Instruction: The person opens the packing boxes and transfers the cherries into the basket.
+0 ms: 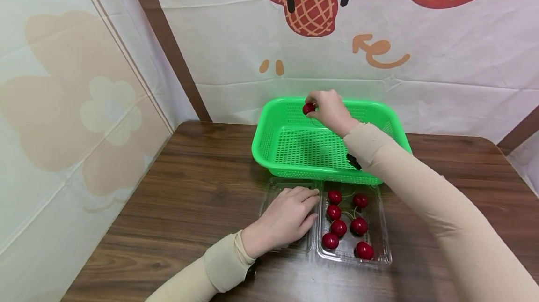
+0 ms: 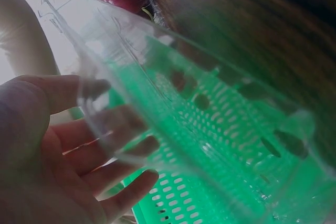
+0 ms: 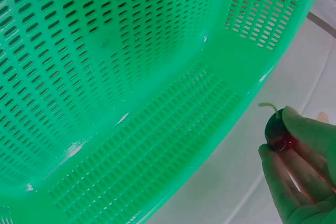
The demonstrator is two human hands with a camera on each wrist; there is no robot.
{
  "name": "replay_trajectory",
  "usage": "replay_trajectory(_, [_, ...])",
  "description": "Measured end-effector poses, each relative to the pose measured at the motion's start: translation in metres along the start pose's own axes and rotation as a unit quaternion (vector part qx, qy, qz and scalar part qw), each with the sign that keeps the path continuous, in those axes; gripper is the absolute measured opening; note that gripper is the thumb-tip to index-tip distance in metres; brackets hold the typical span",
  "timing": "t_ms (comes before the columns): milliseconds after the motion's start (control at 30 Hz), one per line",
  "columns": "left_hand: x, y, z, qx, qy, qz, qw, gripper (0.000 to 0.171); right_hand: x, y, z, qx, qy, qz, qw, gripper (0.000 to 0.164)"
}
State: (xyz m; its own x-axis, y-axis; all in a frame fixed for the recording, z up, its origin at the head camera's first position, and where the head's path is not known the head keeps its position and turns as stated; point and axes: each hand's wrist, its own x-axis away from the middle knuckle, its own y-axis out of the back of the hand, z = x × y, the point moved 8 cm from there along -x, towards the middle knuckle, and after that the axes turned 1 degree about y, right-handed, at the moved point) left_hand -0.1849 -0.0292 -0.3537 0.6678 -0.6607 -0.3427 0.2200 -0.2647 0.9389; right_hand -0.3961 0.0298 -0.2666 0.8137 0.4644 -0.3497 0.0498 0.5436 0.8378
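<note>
Over the back part of a green plastic basket (image 1: 332, 173), my right hand (image 1: 330, 111) pinches a dark red cherry (image 1: 308, 109) between thumb and fingertips. In the right wrist view the held cherry (image 3: 276, 132) shows a short green stem. My left hand (image 1: 286, 220) lies on the lid half of a clear plastic clamshell box, its fingers fairly straight. Through the clear lid (image 2: 121, 114), the left wrist view shows fingers right at its edge. The box's other half (image 1: 379, 250) contains several cherries (image 1: 359, 226) with thin stems.
The basket stands at the back of a brown wooden table (image 1: 185, 175), just behind the box. A printed cloth (image 1: 227, 35) hangs behind the table and another panel hangs at the left.
</note>
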Motion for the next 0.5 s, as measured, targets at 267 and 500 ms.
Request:
replay_trajectory(267, [0.000, 0.001, 0.000, -0.005, -0.001, -0.003, 1.0000, 0.035, -0.012, -0.013, 0.000, 0.011, 0.006, 0.026, 1.000, 0.029])
replay_trajectory(500, [0.001, 0.003, 0.000, -0.009, -0.007, -0.013, 0.9999, 0.034, -0.021, -0.030, 0.004, -0.005, 0.023, 0.061, 0.998, 0.030])
